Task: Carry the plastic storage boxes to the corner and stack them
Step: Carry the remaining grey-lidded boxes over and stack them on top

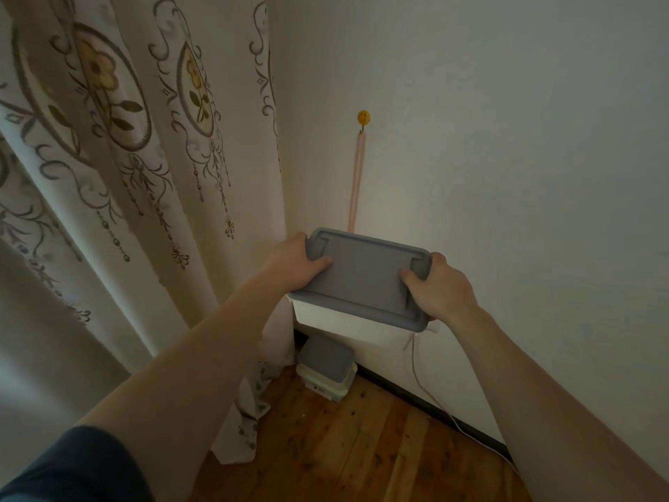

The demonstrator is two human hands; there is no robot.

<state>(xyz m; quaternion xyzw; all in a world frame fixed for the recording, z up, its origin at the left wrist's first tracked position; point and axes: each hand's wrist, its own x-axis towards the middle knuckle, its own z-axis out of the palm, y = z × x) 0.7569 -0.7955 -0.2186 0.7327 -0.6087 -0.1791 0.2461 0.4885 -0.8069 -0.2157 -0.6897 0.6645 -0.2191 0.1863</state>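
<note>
Carrying the storage box in midair, left hand and right hand clenched on its lid ends, you next lower it squarely onto the stacked box well below your fingers.

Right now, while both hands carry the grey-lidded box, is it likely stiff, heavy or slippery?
Probably stiff: the box keeps straight edges though held only at its ends. Likely not heavy, since the left hand and right hand hold it up with arms stretched out. Possibly slippery: the lid looks like smooth plastic, with thumbs pressed on top.
</note>
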